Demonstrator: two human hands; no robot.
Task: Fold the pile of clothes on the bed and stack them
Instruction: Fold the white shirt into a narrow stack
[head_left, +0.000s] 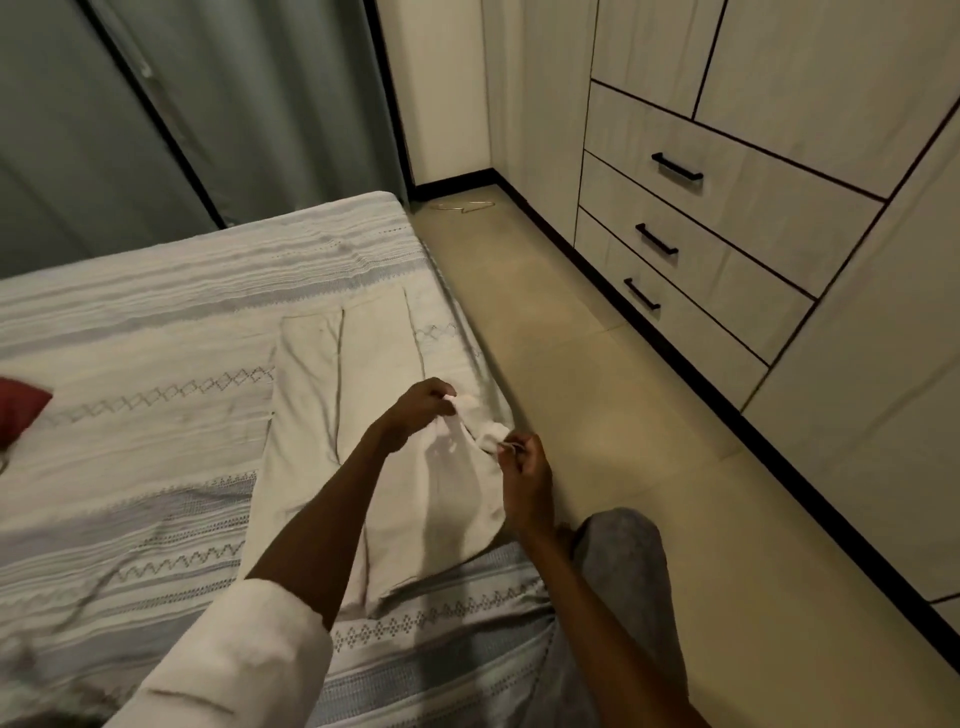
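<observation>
Both hands pinching cream trousers (358, 415) by bunched waistband: left hand (421, 402), right hand (524, 467). Bed edge just beyond right fingers (511, 448); risk of slipping floorward.

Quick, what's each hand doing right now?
Left hand: pinches the top edge of the cream garment.
Right hand: pinches the same garment's edge.

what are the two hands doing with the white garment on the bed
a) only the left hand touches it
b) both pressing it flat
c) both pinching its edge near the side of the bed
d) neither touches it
c: the left hand and right hand each pinch the bunched edge of the white garment near the side of the bed.
</observation>
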